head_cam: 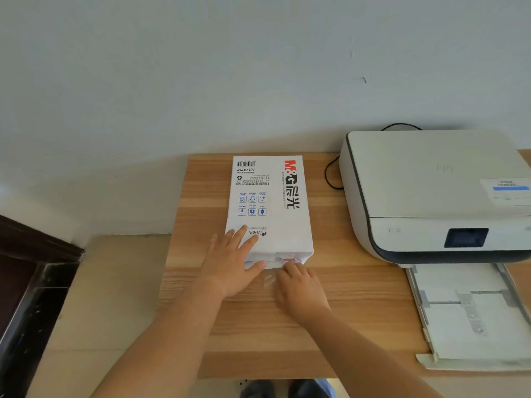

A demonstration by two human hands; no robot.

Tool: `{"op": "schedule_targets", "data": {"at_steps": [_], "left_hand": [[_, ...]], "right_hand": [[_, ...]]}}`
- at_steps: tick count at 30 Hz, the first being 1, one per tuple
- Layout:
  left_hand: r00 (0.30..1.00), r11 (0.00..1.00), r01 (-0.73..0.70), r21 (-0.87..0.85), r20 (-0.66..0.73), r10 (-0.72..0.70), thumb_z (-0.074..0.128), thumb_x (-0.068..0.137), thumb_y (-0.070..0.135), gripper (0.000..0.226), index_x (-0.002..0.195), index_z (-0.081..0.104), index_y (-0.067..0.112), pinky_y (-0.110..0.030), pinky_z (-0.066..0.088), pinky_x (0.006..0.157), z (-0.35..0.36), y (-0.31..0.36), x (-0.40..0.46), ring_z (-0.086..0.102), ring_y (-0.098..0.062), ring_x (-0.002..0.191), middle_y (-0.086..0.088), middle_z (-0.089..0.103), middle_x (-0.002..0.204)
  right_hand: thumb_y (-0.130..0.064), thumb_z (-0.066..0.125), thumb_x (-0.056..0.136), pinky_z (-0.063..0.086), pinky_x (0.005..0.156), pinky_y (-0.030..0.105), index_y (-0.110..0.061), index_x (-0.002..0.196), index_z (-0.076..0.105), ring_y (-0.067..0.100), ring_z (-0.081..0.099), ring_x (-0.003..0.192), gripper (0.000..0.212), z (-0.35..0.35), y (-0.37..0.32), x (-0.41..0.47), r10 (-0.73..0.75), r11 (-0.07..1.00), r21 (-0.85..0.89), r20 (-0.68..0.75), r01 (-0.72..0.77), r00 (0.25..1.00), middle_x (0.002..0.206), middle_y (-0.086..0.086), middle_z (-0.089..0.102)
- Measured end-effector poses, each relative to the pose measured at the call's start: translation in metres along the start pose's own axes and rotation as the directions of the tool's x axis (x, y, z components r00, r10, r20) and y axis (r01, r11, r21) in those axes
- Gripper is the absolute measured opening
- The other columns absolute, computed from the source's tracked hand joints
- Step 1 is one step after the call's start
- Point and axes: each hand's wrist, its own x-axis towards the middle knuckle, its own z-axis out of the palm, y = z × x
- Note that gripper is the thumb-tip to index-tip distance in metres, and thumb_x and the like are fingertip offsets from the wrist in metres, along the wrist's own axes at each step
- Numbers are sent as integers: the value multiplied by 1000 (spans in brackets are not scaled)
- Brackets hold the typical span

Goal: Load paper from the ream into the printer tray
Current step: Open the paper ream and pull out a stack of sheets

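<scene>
A white wrapped paper ream (273, 202) with red and black print lies flat on the wooden table (359, 297), its near end facing me. My left hand (232, 262) rests on the ream's near left corner, fingers spread on top and thumb against the end flap. My right hand (298, 285) touches the near end flap with its fingertips; whether it pinches the wrapper I cannot tell. A white printer (436, 193) stands at the right. Its paper tray (471, 311) is pulled out toward me, with no paper stack visible in it.
A black cable (330, 173) loops on the table between ream and printer. A pale wall rises behind the table. Dark wooden furniture (31, 282) stands at the left beside beige floor. My shoes (287, 389) show under the table's front edge.
</scene>
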Motion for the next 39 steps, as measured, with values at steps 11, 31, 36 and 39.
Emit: {"op": "schedule_targets", "data": {"at_steps": [11,31,36,39], "left_hand": [[999,999,-35,-32,-13,34,7,79,75,80,149,12,38,-51,4,118,2,5,5,3,-21,147,4,1,161],[1000,998,-7,-65,-17,6,23,88,70,70,149,11,37,-51,-2,118,1,-8,-3,-2,-20,147,5,-2,161],[999,999,-39,-28,-19,39,26,88,69,72,149,8,36,-51,-1,118,2,0,6,-2,-21,147,4,-2,161],[999,998,-52,-34,-17,52,33,87,67,73,149,8,37,-52,0,118,7,3,12,-3,-20,147,4,-3,161]], "right_hand": [[-60,59,82,33,107,47,-24,142,32,31,22,141,75,-25,41,26,361,932,61,-28,-358,932,153,7,26],[-47,68,79,28,111,56,-25,140,32,36,25,140,74,-7,49,13,392,918,-59,-21,-392,920,149,13,32],[-43,63,82,24,113,56,-25,141,31,36,22,142,70,-10,51,5,439,898,-40,1,-439,899,152,13,28],[-42,58,85,20,115,54,-27,143,24,33,17,143,68,-11,54,3,477,879,-28,27,-476,879,155,11,21]]}}
